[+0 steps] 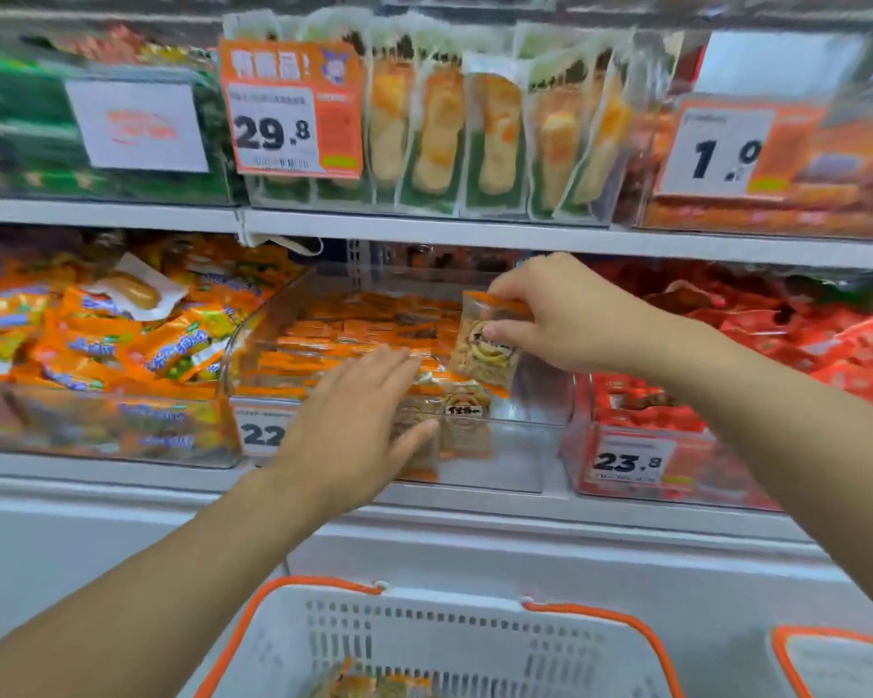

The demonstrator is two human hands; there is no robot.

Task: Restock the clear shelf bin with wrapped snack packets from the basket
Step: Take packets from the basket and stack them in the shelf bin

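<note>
The packet (485, 345) is a small clear wrapper with orange ends and a dark round label over tan snack pieces. It hangs upright, long axis near vertical, just below the right hand (570, 314), which pinches its upper part above the bin (500, 445). The left hand (359, 420), fingers straight and spread, reaches into the bin lower left of the packet, above the basket (424, 642).

We look from head height, forward and slightly down, close to the store shelves (424, 226), with the basket (439, 642) at the lower edge.
</note>
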